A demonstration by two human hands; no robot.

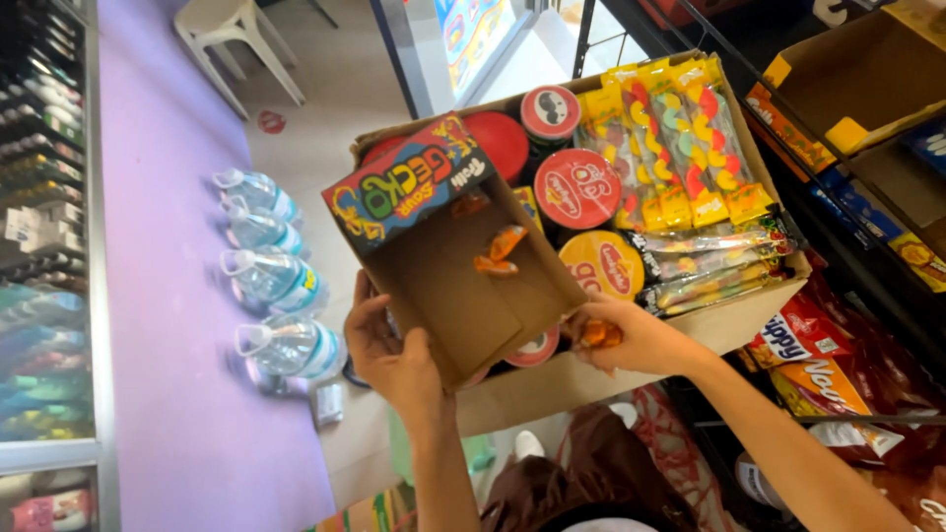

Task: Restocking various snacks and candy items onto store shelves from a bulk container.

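My left hand (pixel 392 357) grips the near corner of a small open cardboard candy box (pixel 463 281) with a colourful printed flap, held tilted over a bigger carton. Two orange wrapped candies (pixel 498 251) lie inside the small box. My right hand (pixel 631 335) is closed on an orange wrapped candy (pixel 599 334) just to the right of the small box. The large cardboard carton (pixel 591 379) beneath holds round red and yellow lidded tubs (pixel 576 187) and long packs of gummy candy (pixel 680 138).
Several large water bottles (pixel 271 276) lie on the floor at left beside a purple strip and a shelf of goods. A white plastic chair (pixel 232 30) stands at the top. Snack bags (pixel 818 365) and boxed shelves fill the right side.
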